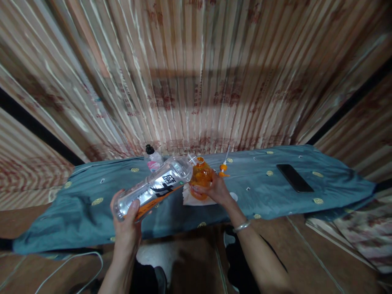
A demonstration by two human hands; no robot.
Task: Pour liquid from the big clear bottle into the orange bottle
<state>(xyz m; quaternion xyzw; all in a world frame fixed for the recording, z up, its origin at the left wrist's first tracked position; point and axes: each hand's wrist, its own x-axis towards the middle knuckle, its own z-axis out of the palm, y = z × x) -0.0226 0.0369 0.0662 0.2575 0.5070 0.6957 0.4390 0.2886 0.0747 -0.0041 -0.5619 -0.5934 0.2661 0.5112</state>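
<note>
My left hand (128,216) is wrapped round the base of a large clear plastic bottle (159,185) with a silver and orange label. The bottle is tilted, its neck up to the right near the mouth of an orange translucent bottle (200,177). Whether the two mouths touch, I cannot tell. Around the orange bottle's side closes my right hand (214,190), steadying it upright over a white cloth or tissue (190,198). An orange pump top (224,168) with a clear tube lies just right of it.
A small clear bottle with a black cap (153,159) stands behind the large bottle. To the right lies a black phone (294,178) on the blue-green cloth surface (260,196). A white round piece (233,196) sits near my right wrist. Striped curtains (196,81) hang behind. A white cable (76,255) lies below left.
</note>
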